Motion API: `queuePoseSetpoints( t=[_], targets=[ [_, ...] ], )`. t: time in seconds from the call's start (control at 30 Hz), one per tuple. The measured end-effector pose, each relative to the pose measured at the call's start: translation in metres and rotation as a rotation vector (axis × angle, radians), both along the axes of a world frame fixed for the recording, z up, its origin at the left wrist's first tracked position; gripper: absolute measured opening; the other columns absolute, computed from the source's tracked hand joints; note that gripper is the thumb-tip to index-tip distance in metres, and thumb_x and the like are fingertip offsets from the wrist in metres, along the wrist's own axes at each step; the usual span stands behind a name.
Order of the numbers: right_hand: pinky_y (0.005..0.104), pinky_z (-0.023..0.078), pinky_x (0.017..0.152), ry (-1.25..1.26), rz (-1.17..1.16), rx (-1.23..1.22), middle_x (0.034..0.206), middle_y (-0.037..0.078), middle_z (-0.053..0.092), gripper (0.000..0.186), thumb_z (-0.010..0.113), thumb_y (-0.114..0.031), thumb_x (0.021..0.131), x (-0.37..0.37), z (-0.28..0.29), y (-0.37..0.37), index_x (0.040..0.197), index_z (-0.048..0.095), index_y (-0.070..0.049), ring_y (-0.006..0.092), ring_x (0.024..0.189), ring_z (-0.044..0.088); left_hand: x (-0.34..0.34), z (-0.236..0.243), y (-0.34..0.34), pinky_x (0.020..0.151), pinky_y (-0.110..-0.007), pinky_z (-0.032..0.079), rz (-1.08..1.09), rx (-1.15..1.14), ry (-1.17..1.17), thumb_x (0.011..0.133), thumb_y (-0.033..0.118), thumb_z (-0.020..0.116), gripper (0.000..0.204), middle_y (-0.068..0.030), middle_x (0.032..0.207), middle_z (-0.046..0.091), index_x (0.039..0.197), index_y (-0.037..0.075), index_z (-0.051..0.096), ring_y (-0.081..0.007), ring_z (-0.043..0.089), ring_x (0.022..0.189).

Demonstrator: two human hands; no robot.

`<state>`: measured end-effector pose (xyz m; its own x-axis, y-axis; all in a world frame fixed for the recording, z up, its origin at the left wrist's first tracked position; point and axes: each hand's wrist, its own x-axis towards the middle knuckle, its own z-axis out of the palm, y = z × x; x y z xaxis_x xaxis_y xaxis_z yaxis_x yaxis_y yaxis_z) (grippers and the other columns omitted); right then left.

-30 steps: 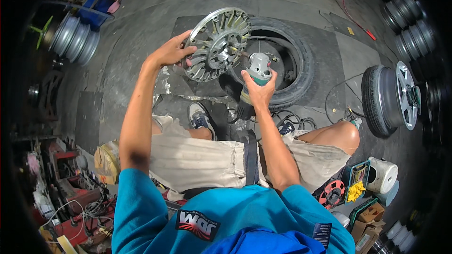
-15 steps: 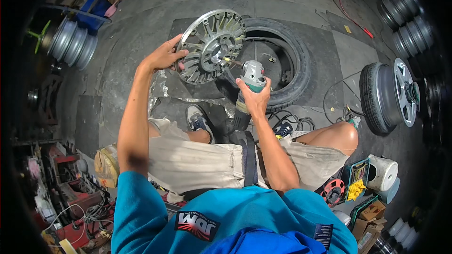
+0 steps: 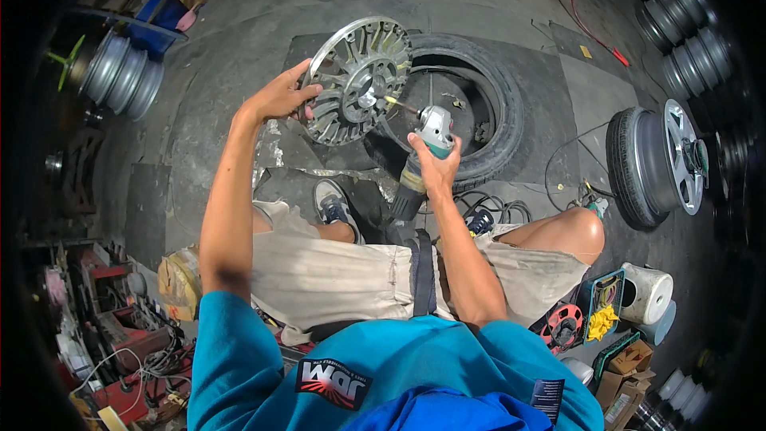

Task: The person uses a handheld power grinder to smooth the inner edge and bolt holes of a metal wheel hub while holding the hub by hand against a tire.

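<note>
My left hand (image 3: 283, 96) grips the left rim of a silver multi-spoke wheel face (image 3: 353, 97), its thumb on the front and the fingers mostly hidden behind. The disc is tilted up above the floor, with its open spokes and hub facing right and toward me. My right hand (image 3: 437, 166) is wrapped round an angle grinder (image 3: 436, 124) with a grey head and a green-and-black body. From its head a thin shank runs to a small yellowish tip (image 3: 389, 99) just in front of the hub's centre hole. Whether the tip touches metal I cannot tell.
A loose black tyre (image 3: 507, 88) lies flat on the floor behind the grinder. Black cables (image 3: 503, 206) coil near my right foot. A wheel with tyre (image 3: 650, 164) stands at the right. Several silver rims (image 3: 126, 76) are stacked at far left, and a tool cart (image 3: 120, 311) stands at lower left.
The grinder has tilted and its tip has drawn slightly right, away from the hub's centre hole. The wheel face has shifted a little left, still in my left hand.
</note>
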<state>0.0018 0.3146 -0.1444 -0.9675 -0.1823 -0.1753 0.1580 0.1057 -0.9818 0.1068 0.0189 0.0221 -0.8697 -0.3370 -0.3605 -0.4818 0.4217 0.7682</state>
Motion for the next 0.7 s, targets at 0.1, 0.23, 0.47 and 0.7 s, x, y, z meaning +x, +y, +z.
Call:
queuePoseSetpoints(
  t=[0.1,0.23,0.47,0.7],
  targets=[
    [0.0416,0.05,0.097,0.079,-0.011,-0.014,0.116,0.02,0.067,0.088,0.096,-0.045,0.072,-0.01,-0.001,0.001,0.131,0.052,0.003,0.0296,0.107,0.066,-0.002,-0.001,0.0,0.055,-0.027,0.051,0.008,0.011,0.003,0.106,0.022,0.064,0.055,-0.0032,0.099,0.072,0.157,0.016,0.044,-0.0079,0.068,0.07],
    [0.0435,0.05,0.098,0.05,0.011,0.116,0.12,0.024,0.067,0.093,0.097,-0.048,0.068,0.007,-0.008,0.0,0.131,0.052,0.004,0.0323,0.11,0.065,0.009,-0.006,-0.011,0.058,-0.025,0.054,0.074,0.07,-0.012,0.107,0.021,0.063,0.057,-0.0017,0.098,0.07,0.159,0.019,0.041,-0.0083,0.069,0.072],
    [0.0366,0.055,0.089,-0.195,-0.084,-0.14,0.113,0.015,0.067,0.079,0.096,-0.038,0.074,0.026,-0.055,-0.005,0.13,0.054,-0.001,0.0226,0.099,0.067,0.007,0.002,-0.002,0.06,-0.025,0.057,0.111,0.07,-0.056,0.106,0.023,0.064,0.058,-0.0032,0.106,0.07,0.159,0.025,0.041,-0.0096,0.069,0.074],
    [0.0406,0.062,0.065,-0.576,-0.002,-0.505,0.087,0.014,0.07,0.058,0.087,-0.033,0.083,0.03,-0.049,-0.014,0.123,0.055,-0.006,0.0255,0.071,0.071,0.006,0.001,-0.005,0.063,-0.027,0.059,0.113,0.091,-0.048,0.106,0.024,0.065,0.059,-0.0035,0.107,0.069,0.159,0.025,0.041,-0.0109,0.07,0.076]
  ],
)
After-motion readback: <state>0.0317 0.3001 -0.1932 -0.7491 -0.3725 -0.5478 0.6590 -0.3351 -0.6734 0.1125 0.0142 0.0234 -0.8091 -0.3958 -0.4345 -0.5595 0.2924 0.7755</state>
